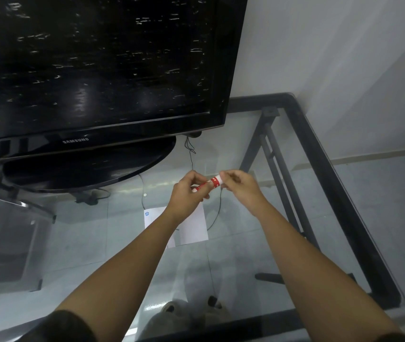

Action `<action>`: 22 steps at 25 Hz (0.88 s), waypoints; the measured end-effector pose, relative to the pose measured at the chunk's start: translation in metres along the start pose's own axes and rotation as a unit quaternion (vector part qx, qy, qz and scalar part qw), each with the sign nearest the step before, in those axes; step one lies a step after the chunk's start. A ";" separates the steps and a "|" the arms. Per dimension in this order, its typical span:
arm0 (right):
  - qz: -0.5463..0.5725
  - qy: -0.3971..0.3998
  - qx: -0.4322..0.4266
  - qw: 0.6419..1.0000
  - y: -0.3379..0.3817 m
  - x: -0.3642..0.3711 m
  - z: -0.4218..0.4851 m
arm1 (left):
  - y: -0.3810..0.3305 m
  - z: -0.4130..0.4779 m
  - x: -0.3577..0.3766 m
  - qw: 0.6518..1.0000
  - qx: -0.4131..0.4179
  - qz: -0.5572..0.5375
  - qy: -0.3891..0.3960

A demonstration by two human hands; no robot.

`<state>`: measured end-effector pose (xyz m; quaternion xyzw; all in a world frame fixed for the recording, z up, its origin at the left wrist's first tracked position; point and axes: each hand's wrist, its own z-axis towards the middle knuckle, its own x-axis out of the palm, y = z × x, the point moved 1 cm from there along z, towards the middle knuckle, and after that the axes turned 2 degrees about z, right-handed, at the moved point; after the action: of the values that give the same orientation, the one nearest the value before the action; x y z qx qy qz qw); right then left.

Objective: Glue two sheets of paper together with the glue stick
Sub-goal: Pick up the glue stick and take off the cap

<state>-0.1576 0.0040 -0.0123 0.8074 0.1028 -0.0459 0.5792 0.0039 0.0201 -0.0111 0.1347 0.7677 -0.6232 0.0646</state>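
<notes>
A red and white glue stick (208, 183) is held in the air above the glass table, lying nearly level between both hands. My left hand (186, 193) wraps around its red body. My right hand (239, 185) pinches its white end with the fingertips. Below the hands, white paper (191, 228) lies flat on the glass; my left wrist covers part of it, and I cannot tell whether it is one sheet or two stacked. A small blue logo shows at its upper left corner.
A large black television (93, 70) on an oval stand (85, 169) fills the back left of the glass table (319, 206). The table's black metal frame (339, 193) runs along the right. A thin cable (217, 213) trails beside the paper. Slippered feet show through the glass.
</notes>
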 end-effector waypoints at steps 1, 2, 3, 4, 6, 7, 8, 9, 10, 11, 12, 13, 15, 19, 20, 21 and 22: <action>-0.010 0.014 0.012 1.000 -0.001 0.000 0.000 | 0.001 0.000 0.000 1.000 0.005 0.023 -0.003; -0.018 0.022 0.018 0.999 -0.002 0.001 0.001 | 0.003 0.000 -0.001 0.999 0.002 0.032 -0.003; -0.016 0.018 0.016 1.000 -0.003 -0.001 0.002 | 0.004 0.000 -0.004 1.000 -0.009 0.026 -0.003; -0.004 -0.003 0.007 1.000 -0.004 -0.004 0.002 | 0.005 -0.001 -0.008 1.000 -0.024 0.011 -0.002; 0.017 -0.065 -0.011 0.998 -0.006 -0.012 0.005 | 0.009 -0.002 -0.018 0.999 -0.052 -0.014 -0.005; -0.003 -0.078 -0.021 0.997 -0.007 -0.014 0.006 | 0.011 -0.004 -0.024 0.998 -0.062 -0.022 -0.011; -0.048 -0.074 -0.031 0.996 -0.010 -0.013 0.006 | 0.013 -0.006 -0.027 0.997 -0.069 -0.038 -0.017; -0.106 -0.063 -0.044 0.991 -0.014 -0.008 0.006 | 0.015 -0.008 -0.030 0.995 -0.075 -0.064 -0.023; -0.170 -0.056 -0.056 0.982 -0.019 -0.001 0.006 | 0.015 -0.010 -0.032 0.992 -0.081 -0.095 -0.030; -0.226 -0.055 -0.064 0.971 -0.024 0.006 0.005 | 0.015 -0.012 -0.033 0.988 -0.085 -0.121 -0.034; -0.265 -0.059 -0.065 0.960 -0.029 0.011 0.005 | 0.014 -0.013 -0.035 0.986 -0.088 -0.140 -0.035; -0.285 -0.065 -0.059 0.954 -0.032 0.014 0.004 | 0.013 -0.015 -0.035 0.984 -0.088 -0.151 -0.033; -0.292 -0.066 -0.039 0.953 -0.035 0.016 0.006 | 0.012 -0.018 -0.038 0.983 -0.085 -0.163 -0.025; -0.312 -0.045 -0.027 0.949 -0.037 0.018 0.008 | 0.012 -0.023 -0.042 0.983 -0.081 -0.162 -0.022; -0.316 -0.033 -0.028 0.948 -0.036 0.017 0.008 | 0.012 -0.024 -0.043 0.983 -0.082 -0.160 -0.026; -0.324 -0.019 -0.031 0.945 -0.035 0.015 0.007 | 0.011 -0.025 -0.044 0.983 -0.085 -0.159 -0.031; -0.332 -0.014 -0.038 0.943 -0.032 0.013 0.006 | 0.010 -0.025 -0.045 0.982 -0.090 -0.160 -0.038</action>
<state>-0.1517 0.0091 -0.0461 0.7043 0.3585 -0.2426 0.5626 0.0518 0.0407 -0.0028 -0.0201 0.8291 -0.5586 0.0054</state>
